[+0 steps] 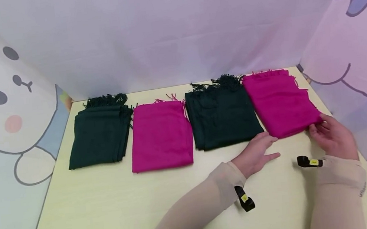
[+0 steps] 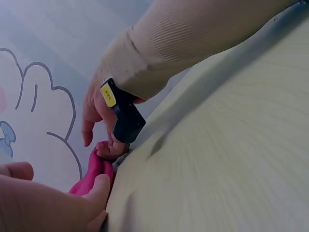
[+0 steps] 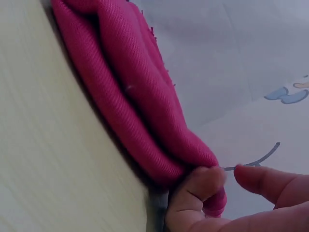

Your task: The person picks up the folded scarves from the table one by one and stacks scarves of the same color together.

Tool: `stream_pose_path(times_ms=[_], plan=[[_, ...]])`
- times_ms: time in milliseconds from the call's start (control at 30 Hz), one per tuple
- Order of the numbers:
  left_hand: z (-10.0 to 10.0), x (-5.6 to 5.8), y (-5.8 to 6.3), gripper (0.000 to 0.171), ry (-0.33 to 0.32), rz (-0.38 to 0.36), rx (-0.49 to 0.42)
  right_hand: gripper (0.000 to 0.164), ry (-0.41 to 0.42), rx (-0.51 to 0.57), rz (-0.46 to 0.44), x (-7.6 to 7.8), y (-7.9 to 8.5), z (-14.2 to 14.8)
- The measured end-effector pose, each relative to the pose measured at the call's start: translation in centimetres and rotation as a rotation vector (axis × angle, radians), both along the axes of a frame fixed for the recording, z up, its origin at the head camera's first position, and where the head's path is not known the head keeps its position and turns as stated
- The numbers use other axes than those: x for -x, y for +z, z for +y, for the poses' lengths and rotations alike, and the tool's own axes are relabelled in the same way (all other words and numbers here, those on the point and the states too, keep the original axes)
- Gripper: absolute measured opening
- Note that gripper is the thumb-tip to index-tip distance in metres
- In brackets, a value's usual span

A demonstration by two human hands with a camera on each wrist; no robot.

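Currently, right hand [image 1: 337, 137] pinches rightmost magenta cloth [image 1: 281, 102] by near corner on tabletop [image 1: 112, 204]; left hand [image 1: 254, 155] beside it, fingers extended. Dark green cloth [image 1: 225, 117] borders its left; second magenta cloth [image 1: 162, 135], second green cloth [image 1: 100, 136] further left.

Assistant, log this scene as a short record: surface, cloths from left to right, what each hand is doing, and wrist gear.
Surface: pale table
Cloths: first green cloth, first pink cloth, second green cloth, second pink cloth
Cloth condition: folded, fringes at far side
Left hand: fingers extended near second pink cloth's near-left corner; contact unclear
Right hand: holds its near-right corner
Wrist gear: black device on each wrist
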State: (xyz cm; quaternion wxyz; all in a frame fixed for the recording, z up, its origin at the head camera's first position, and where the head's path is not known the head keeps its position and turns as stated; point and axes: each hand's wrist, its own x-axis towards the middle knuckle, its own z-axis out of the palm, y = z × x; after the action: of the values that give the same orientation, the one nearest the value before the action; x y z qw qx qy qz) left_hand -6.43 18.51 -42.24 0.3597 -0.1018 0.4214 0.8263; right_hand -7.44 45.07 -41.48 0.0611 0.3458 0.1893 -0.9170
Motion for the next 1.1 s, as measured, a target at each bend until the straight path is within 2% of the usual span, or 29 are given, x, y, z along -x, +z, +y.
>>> stream_pose_path(times_ms=[33, 100, 200, 300, 367, 400, 500, 567, 600, 767, 833, 967, 1100], plan=[[0.2, 0.0, 0.0, 0.059, 0.003, -0.007, -0.011, 0.001, 0.013, -0.038, 0.008, 0.2, 0.0, -0.2], [0.6, 0.0, -0.1, 0.06, 0.014, -0.018, -0.037, 0.007, 0.042, -0.199, 0.017, 0.6, 0.1, -0.8], [1.0, -0.2, -0.3, 0.058, 0.022, -0.033, -0.074, 0.019, 0.124, -0.571, -0.047, 0.7, 0.3, -1.8], [1.3, -0.1, -0.6, 0.043, 0.022, -0.053, -0.101, 0.022, 0.239, -0.913, -0.138, 0.4, 0.3, -2.6], [1.4, 0.0, -0.9, 0.035, 0.024, -0.067, -0.12, 0.026, 0.276, -1.017, -0.142, 0.3, 0.2, -2.9], [1.5, 0.1, -1.1, 0.035, 0.03, -0.075, -0.131, 0.033, 0.276, -1.042, -0.131, 0.2, 0.2, -3.1], [1.7, 0.4, -1.4, 0.043, 0.048, -0.102, -0.16, 0.061, 0.24, -0.963, -0.059, 0.3, 0.5, -3.2], [1.8, 0.4, -1.6, 0.053, 0.064, -0.114, -0.173, 0.07, 0.212, -0.869, -0.031, 0.3, 0.7, -3.2], [1.9, 0.5, -1.6, 0.053, 0.07, -0.118, -0.175, 0.066, 0.2, -0.823, -0.022, 0.2, 0.9, -3.1], [2.4, 0.5, -1.4, 0.016, 0.088, -0.137, -0.128, 0.025, 0.087, -0.555, 0.023, -0.1, 1.4, -2.6], [2.6, 0.6, -1.2, 0.008, 0.083, -0.141, -0.112, 0.014, 0.03, -0.449, 0.05, -0.2, 1.5, -2.4], [2.7, 0.8, -0.9, 0.017, 0.069, -0.147, -0.133, 0.007, -0.008, -0.312, 0.05, -0.3, 1.6, -2.2], [2.8, 1.1, -1.1, 0.023, 0.086, -0.185, -0.184, 0.006, 0.023, -0.221, 0.042, -0.7, 1.5, -2.3]])
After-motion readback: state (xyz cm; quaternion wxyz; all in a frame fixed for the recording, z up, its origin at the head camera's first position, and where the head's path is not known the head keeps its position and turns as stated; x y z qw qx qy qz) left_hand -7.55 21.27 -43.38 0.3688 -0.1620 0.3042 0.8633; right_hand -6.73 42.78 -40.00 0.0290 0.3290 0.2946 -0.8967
